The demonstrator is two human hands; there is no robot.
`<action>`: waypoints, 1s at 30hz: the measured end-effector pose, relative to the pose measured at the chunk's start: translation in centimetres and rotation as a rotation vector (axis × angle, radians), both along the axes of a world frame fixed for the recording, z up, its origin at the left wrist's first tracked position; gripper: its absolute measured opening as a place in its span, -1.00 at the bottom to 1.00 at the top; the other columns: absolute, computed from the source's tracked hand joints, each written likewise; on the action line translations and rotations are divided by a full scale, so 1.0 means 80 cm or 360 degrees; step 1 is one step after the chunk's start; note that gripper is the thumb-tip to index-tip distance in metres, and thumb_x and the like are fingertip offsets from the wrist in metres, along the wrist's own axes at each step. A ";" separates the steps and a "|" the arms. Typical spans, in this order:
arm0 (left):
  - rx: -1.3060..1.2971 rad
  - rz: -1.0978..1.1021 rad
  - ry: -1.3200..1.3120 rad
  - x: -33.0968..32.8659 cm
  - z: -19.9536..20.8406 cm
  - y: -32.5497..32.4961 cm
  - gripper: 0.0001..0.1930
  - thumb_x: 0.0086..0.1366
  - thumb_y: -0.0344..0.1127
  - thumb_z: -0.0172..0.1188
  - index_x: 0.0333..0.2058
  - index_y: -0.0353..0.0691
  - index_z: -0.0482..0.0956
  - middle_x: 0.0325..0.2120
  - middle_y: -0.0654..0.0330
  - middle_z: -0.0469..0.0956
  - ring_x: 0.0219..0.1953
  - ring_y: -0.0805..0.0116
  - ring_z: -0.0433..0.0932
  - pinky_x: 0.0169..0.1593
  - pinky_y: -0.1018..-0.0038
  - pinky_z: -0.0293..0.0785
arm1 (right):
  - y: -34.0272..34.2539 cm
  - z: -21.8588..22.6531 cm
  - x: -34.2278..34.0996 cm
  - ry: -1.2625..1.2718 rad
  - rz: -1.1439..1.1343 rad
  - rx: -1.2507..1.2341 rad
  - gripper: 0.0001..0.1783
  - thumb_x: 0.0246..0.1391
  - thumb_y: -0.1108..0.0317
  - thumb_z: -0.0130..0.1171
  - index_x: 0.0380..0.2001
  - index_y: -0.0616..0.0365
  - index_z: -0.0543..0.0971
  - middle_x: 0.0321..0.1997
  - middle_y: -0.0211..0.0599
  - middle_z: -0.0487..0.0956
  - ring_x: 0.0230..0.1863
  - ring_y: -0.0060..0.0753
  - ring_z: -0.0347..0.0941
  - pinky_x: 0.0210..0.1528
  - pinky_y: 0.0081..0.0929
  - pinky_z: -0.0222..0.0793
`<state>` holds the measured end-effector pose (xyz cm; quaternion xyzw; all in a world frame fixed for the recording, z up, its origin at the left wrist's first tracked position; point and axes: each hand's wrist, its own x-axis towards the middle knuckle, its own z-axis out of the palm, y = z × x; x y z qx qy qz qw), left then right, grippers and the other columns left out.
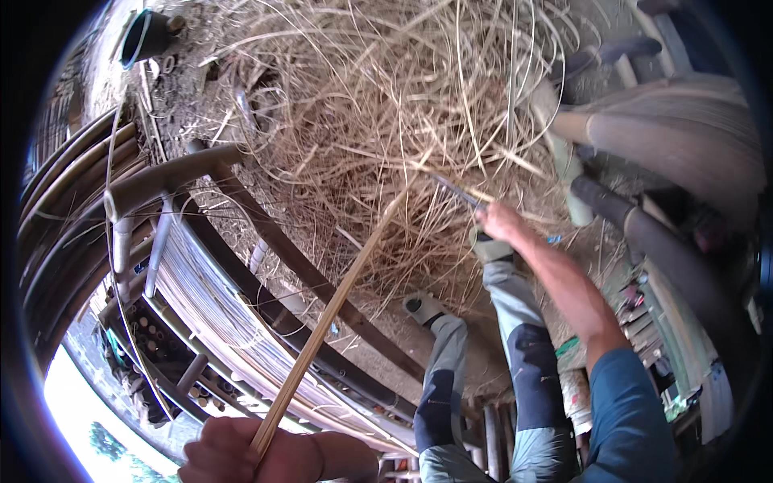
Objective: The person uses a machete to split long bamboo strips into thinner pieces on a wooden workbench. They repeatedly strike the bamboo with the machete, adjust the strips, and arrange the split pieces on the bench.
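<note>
Left hand [233, 455] at lower edge, fist wrapped tight round the near end of a long pale bamboo strip [330, 314]; strip is flat, smooth, straw-yellow, running up and right from the fist to its far end near the blade. Right hand [501, 221] out at arm's length, fingers closed on the handle of a knife [455, 191], thin dark blade pointing up-left and meeting the strip's far tip; exact finger placement too small to tell. Beneath and beyond both: a big tangled heap of dry shavings [378, 105], wiry, curled, tan. Person's legs in grey trousers [515, 322], shoes planted at the heap's edge. Left of the strip, a curved frame of dark bent slats [266, 233] with fine pale strips [209, 298] laid in rows. Blue-rimmed pipe [145, 36] top left.
</note>
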<state>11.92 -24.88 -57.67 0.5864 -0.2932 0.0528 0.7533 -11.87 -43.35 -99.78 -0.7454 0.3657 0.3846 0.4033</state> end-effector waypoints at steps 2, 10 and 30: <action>0.0377 0.0426 0.0097 -0.022 0.008 0.029 -0.54 0.44 0.06 -0.23 -0.57 -0.09 0.25 -0.57 0.33 0.21 -0.55 0.58 0.15 -0.47 0.67 0.08 | 0.039 0.073 0.024 -0.0012 -0.0602 0.0409 -0.55 0.30 0.04 -0.09 -0.45 0.23 0.44 -0.71 -0.52 0.33 -0.78 -0.66 0.14 -0.85 -0.59 0.11; 0.0681 0.0901 0.1433 -0.167 0.201 0.135 -0.70 0.44 -0.22 -0.07 -0.04 -0.32 0.44 -0.28 0.23 0.39 -0.21 0.47 0.49 -0.04 0.48 0.57 | 0.195 0.407 0.112 -0.0211 -0.2538 0.1198 -0.24 -0.17 -0.21 0.39 -0.22 0.32 0.45 -0.54 -0.18 0.58 -0.71 -0.52 0.37 -0.69 -0.49 0.37; 0.0837 -0.0692 0.1444 -0.235 0.467 0.425 -0.56 0.37 -0.11 0.09 -0.01 -0.41 0.48 -0.41 0.20 0.54 -0.43 0.49 0.56 -0.32 0.56 0.53 | 0.342 0.932 0.133 -0.1717 -0.1294 0.0662 -0.55 0.09 -0.01 0.24 -0.54 0.22 0.54 -0.65 -0.38 0.48 -0.67 -0.52 0.43 -0.69 -0.56 0.36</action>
